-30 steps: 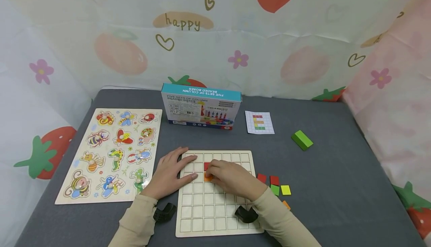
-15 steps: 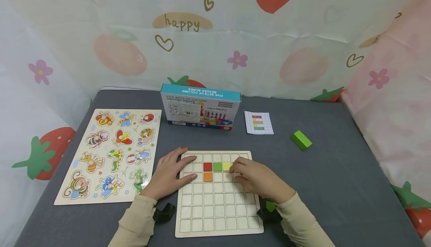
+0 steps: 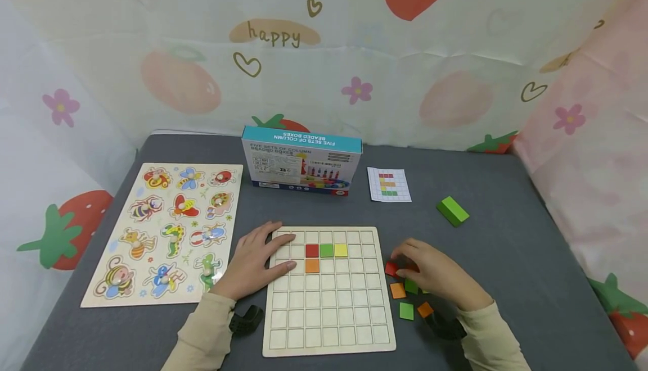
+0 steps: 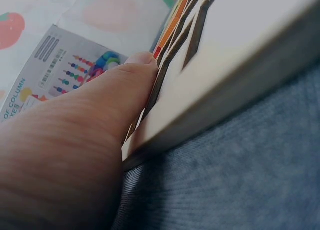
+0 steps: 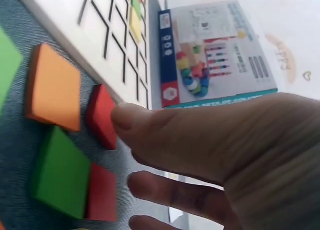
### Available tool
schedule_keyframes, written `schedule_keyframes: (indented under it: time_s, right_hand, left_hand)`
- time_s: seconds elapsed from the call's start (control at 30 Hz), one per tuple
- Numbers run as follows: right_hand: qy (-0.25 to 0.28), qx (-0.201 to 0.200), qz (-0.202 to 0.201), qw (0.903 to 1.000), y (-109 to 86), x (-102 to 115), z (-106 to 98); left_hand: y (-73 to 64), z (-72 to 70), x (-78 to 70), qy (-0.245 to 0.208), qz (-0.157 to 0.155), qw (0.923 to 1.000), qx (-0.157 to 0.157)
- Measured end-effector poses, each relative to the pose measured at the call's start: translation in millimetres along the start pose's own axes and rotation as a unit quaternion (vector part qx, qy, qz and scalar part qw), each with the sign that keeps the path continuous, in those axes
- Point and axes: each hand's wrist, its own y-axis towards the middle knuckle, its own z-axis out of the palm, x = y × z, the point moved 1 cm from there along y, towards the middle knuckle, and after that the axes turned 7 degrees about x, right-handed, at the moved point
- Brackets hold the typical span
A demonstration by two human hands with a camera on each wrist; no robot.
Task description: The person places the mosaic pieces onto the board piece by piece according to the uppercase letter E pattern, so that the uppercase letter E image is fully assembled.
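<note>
My left hand [image 3: 255,264] rests on the left edge of a pale wooden grid board [image 3: 329,320], its fingers spread. In the left wrist view its thumb [image 4: 100,99] presses along the board. Set in the board's cells are a red tile [image 3: 312,250], a green tile [image 3: 326,250], a yellow tile [image 3: 341,249] and, under the red, an orange tile [image 3: 312,266]. Right of the board, my right hand [image 3: 435,272] is at a loose red tile [image 3: 391,268]. In the right wrist view its thumb overlaps that red tile [image 5: 101,117], fingers apart; the index fingertip is hidden.
Loose tiles lie near my right hand, among them orange [image 3: 397,290] and green [image 3: 406,311]. Behind are a box [image 3: 304,163], a pattern card [image 3: 390,184] and a green block [image 3: 453,211]. An insect puzzle board [image 3: 167,236] lies left.
My right hand has left the board, moving right to the loose tiles. The green and yellow tiles in the upper row are now uncovered. My left hand stays put.
</note>
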Motion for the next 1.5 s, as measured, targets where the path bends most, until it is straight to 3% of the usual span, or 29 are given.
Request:
schedule_keyframes:
  time_s: [0.13, 0.4, 0.57, 1.5]
  right_hand:
    - [-0.001, 0.012, 0.001, 0.9999, -1.4, -1.6, 5.2]
    - [-0.031, -0.018, -0.011, 0.9993, 1.3, -2.1, 13.0]
    - [-0.051, -0.03, 0.005, 0.9983, 1.3, -3.3, 13.7]
    - [-0.044, -0.027, -0.026, 0.9983, 4.7, -6.5, 10.7]
  left_hand:
    - [0.1, -0.9, 0.1, 0.001, 0.005, 1.0, -0.005]
    - [-1.3, -1.5, -1.0, -0.003, 0.004, 1.0, -0.003]
    - [-1.4, -1.2, -1.8, -0.006, 0.006, 1.0, -0.002]
    - [-1.2, -0.1, 0.2, -0.007, 0.007, 0.9999, -0.004]
